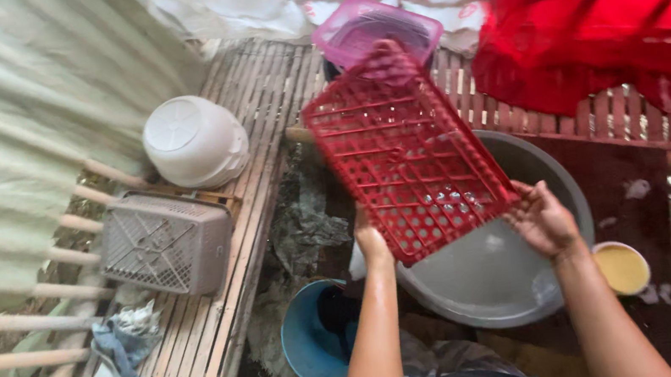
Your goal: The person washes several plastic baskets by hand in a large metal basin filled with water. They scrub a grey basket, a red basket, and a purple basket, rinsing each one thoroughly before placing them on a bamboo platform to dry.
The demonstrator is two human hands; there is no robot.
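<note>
Both hands, left hand (372,239) and right hand (542,218), have fingers clamped on the wet red crate (403,150), tilted over the water basin (499,271) below them, rinsed but not yet set on the bench (223,313).

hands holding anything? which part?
Both hold the red slotted basket at its near end: left hand at the lower-left corner, right hand at the lower-right edge.

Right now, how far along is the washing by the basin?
Looks done: an upturned white plastic bowl and a grey perforated plastic basket rest on the bamboo slat rack. In hand: both hands, left and right, tilt a red perforated plastic tray over the grey metal basin of water. Possibly left: the pink plastic container behind.
</note>
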